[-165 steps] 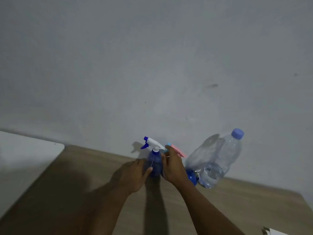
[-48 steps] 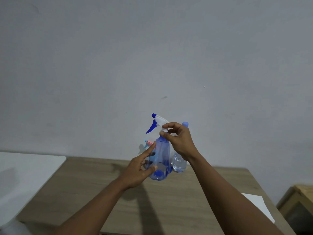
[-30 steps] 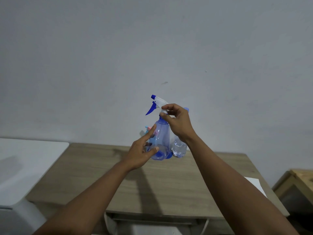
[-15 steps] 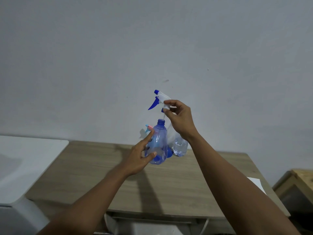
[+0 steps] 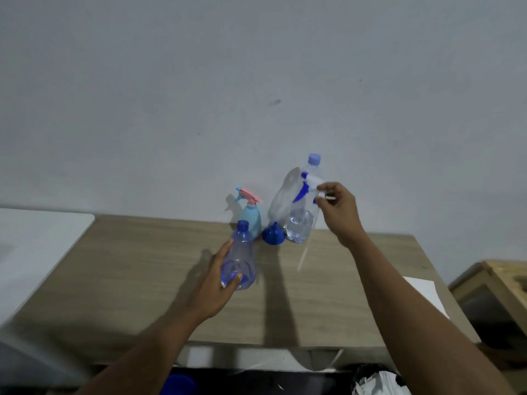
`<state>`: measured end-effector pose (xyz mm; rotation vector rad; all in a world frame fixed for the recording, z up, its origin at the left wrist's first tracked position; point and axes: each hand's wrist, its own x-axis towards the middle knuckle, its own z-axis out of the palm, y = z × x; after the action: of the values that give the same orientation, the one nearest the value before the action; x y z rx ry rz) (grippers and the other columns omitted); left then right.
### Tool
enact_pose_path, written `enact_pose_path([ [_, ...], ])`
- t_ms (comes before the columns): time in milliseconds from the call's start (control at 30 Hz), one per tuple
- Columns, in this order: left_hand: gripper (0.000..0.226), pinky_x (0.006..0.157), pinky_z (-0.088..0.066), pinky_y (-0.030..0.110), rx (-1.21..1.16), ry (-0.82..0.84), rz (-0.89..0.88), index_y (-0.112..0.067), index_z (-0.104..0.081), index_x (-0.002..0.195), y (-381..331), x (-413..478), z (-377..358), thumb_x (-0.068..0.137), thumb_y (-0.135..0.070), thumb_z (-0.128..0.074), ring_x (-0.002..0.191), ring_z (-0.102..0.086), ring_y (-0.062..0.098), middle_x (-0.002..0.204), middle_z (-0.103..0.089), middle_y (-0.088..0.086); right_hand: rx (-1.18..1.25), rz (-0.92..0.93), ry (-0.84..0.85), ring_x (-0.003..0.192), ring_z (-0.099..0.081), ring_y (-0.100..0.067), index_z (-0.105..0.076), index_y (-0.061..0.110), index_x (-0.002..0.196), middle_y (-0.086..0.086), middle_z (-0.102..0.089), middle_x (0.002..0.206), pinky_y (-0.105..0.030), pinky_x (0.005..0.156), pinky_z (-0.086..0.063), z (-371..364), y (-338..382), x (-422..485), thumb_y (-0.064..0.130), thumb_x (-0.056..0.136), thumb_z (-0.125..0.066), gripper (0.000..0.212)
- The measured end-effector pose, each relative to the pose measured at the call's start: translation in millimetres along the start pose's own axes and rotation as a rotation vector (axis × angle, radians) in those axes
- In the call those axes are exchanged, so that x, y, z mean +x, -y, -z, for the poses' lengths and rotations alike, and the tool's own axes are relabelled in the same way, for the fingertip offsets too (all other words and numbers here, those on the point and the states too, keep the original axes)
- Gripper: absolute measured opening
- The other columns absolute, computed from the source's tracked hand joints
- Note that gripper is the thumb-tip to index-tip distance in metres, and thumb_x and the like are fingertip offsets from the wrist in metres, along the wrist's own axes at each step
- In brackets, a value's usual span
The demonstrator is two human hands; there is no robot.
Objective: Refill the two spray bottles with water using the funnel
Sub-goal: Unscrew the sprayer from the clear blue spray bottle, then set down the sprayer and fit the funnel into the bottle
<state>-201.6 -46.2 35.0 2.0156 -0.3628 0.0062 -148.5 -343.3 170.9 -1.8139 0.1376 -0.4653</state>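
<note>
head view: only camera; action sits centre and lower frame.
left hand [image 5: 221, 276]: lower centre, thumb and fingers wrapped round the lower body of the blue bottle [image 5: 241, 258]; full hold.
blue bottle: centre, upright, neck open, looks near empty; base at or just above the table [image 5: 142, 266], cannot tell which.
right hand [image 5: 340, 212]: right of centre, raised, fingertips pinching the sprayer [image 5: 309, 185] near its collar; narrow grip.
sprayer: off the bottle, in front of the water bottle [image 5: 302, 220]; its tube [image 5: 306, 246] hangs down over the table, tip apart from the surface.
funnel [image 5: 273, 236]: centre, wide end down on the table, between pale bottle [image 5: 252, 218] and water bottle, just beside both.
water bottle: at the wall, cap on, water only in the lower part.
pale bottle: behind the blue bottle, pink trigger head on, not yet opened.
paper [image 5: 425, 292]: right part of the table, well apart.
step: likely parking the sprayer, funnel next.
do it well: lay the sprayer on bare table at right, tube pointing away from the bottles. Stand the blue bottle flat and hold it, since empty plastic probably tips easily. Seat the funnel spout straight in the neck before uncapping the water.
risk: the swinging tube may clip the funnel or water bottle.
</note>
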Motion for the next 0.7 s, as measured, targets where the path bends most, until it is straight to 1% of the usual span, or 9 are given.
enact_pose_path([
  [67, 0.079, 0.108, -0.043, 0.031, 0.023, -0.009, 0.034, -0.052, -0.017, 0.145, 16, -1, -10, 0.092, -0.024, -0.068, 0.130, -0.046, 0.000, 0.148, -0.041, -0.012, -0.042, -0.101, 0.060, 0.075, -0.060, -0.022, -0.059, 0.015, 0.096, -0.008, -0.062, 0.092, -0.020, 0.059, -0.048, -4, -42, -16, -0.006, 0.086, -0.062, 0.023],
  [167, 0.073, 0.096, -0.034, 0.001, 0.098, -0.007, 0.010, -0.044, -0.015, 0.145, 34, -4, -25, 0.095, -0.023, -0.064, 0.123, -0.038, -0.020, 0.142, -0.036, -0.020, -0.065, -0.260, 0.109, 0.067, -0.057, -0.018, -0.047, 0.015, 0.099, -0.010, -0.058, 0.087, -0.024, 0.057, -0.045, -11, -103, -41, -0.010, 0.085, -0.063, 0.033],
  [233, 0.070, 0.094, -0.029, -0.004, 0.139, -0.013, -0.008, -0.039, -0.015, 0.145, 45, -5, -33, 0.096, -0.021, -0.062, 0.120, -0.030, -0.030, 0.139, -0.028, -0.025, -0.085, -0.367, 0.140, 0.070, -0.061, -0.018, -0.044, 0.015, 0.109, -0.014, -0.060, 0.093, -0.023, 0.061, -0.048, -13, -135, -55, -0.008, 0.086, -0.064, 0.038],
  [300, 0.072, 0.103, -0.031, 0.008, 0.161, -0.003, -0.004, -0.039, -0.014, 0.147, 55, -8, -40, 0.096, -0.023, -0.062, 0.124, -0.027, -0.028, 0.145, -0.026, -0.019, -0.092, -0.454, 0.161, 0.076, -0.065, -0.019, -0.043, 0.013, 0.118, -0.014, -0.062, 0.099, -0.020, 0.062, -0.048, -16, -158, -64, -0.005, 0.086, -0.066, 0.043],
  [367, 0.072, 0.107, -0.034, 0.020, 0.179, -0.009, -0.006, -0.033, -0.016, 0.150, 66, -11, -46, 0.095, -0.024, -0.062, 0.129, -0.027, -0.021, 0.149, -0.023, -0.016, -0.100, -0.510, 0.155, 0.082, -0.066, -0.021, -0.045, 0.010, 0.123, -0.012, -0.063, 0.103, -0.016, 0.061, -0.048, -18, -174, -68, -0.002, 0.087, -0.067, 0.044],
  [467, 0.074, 0.110, -0.028, 0.014, 0.210, -0.014, -0.032, -0.032, -0.012, 0.153, 74, -15, -51, 0.096, -0.029, -0.059, 0.137, -0.021, -0.015, 0.154, -0.015, -0.023, -0.124, -0.527, 0.118, 0.086, -0.065, -0.024, -0.051, 0.004, 0.121, -0.015, -0.064, 0.103, -0.015, 0.061, -0.051, -20, -189, -68, -0.001, 0.088, -0.068, 0.037],
  [533, 0.074, 0.113, -0.029, 0.018, 0.221, -0.014, -0.031, -0.037, -0.007, 0.154, 79, -17, -51, 0.096, -0.040, -0.053, 0.142, -0.023, -0.007, 0.157, -0.013, -0.022, -0.179, -0.535, 0.112, 0.084, -0.066, -0.023, -0.055, 0.003, 0.120, -0.014, -0.066, 0.101, -0.025, 0.068, -0.055, -20, -195, -66, 0.001, 0.088, -0.068, 0.034],
  [600, 0.074, 0.113, -0.036, 0.030, 0.244, -0.017, -0.032, -0.037, -0.004, 0.154, 86, -18, -51, 0.096, -0.045, -0.049, 0.144, -0.031, 0.011, 0.160, -0.017, -0.011, -0.249, -0.544, 0.114, 0.083, -0.066, -0.023, -0.058, 0.002, 0.118, -0.014, -0.069, 0.099, -0.039, 0.078, -0.056, -20, -201, -65, 0.002, 0.088, -0.068, 0.032],
  [700, 0.076, 0.108, -0.043, 0.036, 0.280, -0.028, -0.034, -0.037, -0.002, 0.154, 93, -21, -51, 0.095, -0.047, -0.049, 0.139, -0.041, 0.025, 0.159, -0.020, 0.004, -0.308, -0.558, 0.143, 0.092, -0.070, -0.029, -0.060, 0.002, 0.120, -0.011, -0.071, 0.098, -0.047, 0.085, -0.057, -19, -212, -65, 0.005, 0.088, -0.067, 0.034],
])
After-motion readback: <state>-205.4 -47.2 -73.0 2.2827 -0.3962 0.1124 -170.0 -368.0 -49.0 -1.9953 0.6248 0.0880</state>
